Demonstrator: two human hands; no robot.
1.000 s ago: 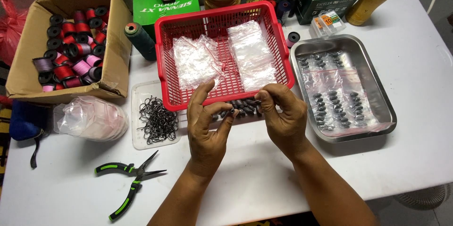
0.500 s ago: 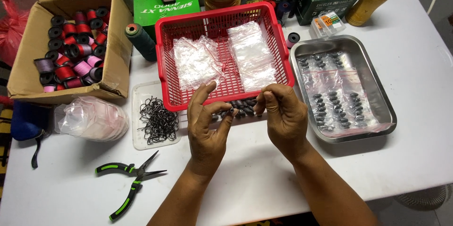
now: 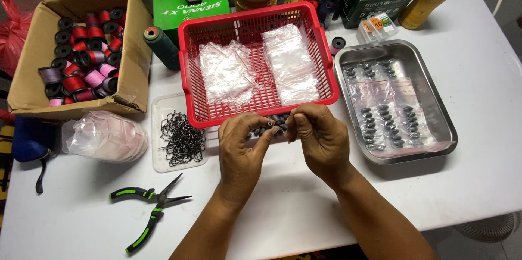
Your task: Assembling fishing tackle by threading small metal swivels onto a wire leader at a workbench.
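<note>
Head view | my left hand (image 3: 242, 148) pinches a small dark sinker (image 3: 268, 126) | my right hand (image 3: 321, 138) pinches closed just right of it | both above the worktop (image 3: 283, 205), in front of the red basket (image 3: 191, 83).

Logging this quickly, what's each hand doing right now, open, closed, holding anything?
Left hand: fingers pinched shut on a small dark weight.
Right hand: fingertips pinched closed by the left's; what it holds cannot be told.
</note>
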